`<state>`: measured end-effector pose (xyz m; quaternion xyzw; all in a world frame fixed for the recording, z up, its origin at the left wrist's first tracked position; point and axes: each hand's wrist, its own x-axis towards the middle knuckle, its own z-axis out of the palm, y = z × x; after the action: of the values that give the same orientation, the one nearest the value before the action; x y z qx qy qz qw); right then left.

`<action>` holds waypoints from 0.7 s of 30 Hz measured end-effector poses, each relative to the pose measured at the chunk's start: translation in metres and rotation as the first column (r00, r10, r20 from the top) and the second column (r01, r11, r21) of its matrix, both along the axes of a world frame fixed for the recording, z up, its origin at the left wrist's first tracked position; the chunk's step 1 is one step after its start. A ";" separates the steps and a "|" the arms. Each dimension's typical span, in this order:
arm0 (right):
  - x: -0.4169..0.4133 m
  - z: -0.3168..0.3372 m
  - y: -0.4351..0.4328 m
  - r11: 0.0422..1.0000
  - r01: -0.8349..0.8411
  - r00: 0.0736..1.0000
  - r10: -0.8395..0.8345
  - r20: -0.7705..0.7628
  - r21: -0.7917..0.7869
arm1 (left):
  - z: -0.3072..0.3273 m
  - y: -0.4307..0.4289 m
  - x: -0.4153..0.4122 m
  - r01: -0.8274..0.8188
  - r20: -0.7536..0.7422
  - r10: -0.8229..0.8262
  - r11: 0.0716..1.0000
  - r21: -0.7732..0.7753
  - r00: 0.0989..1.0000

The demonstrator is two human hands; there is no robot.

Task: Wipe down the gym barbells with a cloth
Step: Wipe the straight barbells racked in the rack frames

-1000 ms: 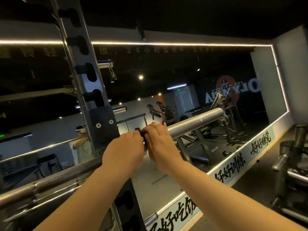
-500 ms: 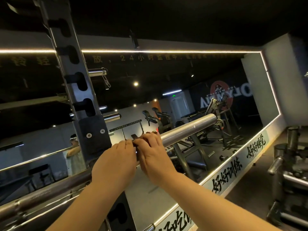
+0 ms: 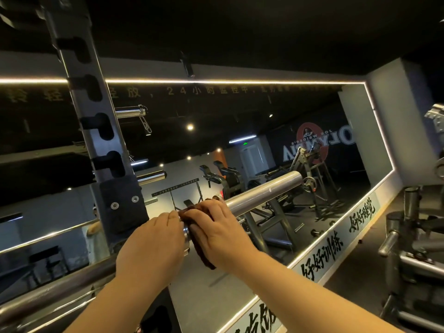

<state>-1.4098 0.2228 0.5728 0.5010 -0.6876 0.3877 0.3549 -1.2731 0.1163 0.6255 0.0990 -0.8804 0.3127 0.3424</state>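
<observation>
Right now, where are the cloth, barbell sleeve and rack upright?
cloth (image 3: 203, 254): head view, its hanging lower fold.
barbell sleeve (image 3: 264, 192): head view, middle of its shiny length.
rack upright (image 3: 103, 144): head view, grey face between two slots.

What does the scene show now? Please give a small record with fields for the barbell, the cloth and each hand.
barbell: runs past the rack upright; its bare steel sleeve points right, along the mirror
cloth: dark, wrapped round the sleeve's inner end, one end hanging below
right hand: grips the cloth on the sleeve
left hand: curled over the bar beside the collar, fingertips near the cloth
</observation>
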 end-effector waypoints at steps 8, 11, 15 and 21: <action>-0.003 0.012 0.001 0.988 0.089 0.970 -0.057 0.236 -0.128 | 0.001 0.008 0.000 0.012 -0.027 -0.012 1.000 0.002 1.000; 0.007 0.005 -0.006 0.998 -0.007 0.999 0.010 0.051 -0.064 | 0.002 0.006 -0.002 0.047 -0.008 -0.047 0.999 -0.003 0.999; -0.014 0.011 0.009 0.999 0.033 0.999 -0.034 0.026 0.011 | 0.005 0.006 -0.001 0.023 0.042 -0.024 1.000 0.013 0.999; 0.004 0.014 -0.007 0.985 0.094 0.981 -0.066 0.183 -0.148 | 0.004 0.017 0.001 -0.041 0.010 0.041 0.999 -0.026 0.999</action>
<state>-1.4054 0.2158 0.5870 0.4071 -0.7037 0.4685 0.3458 -1.2722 0.1334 0.6299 0.1108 -0.8759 0.3316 0.3326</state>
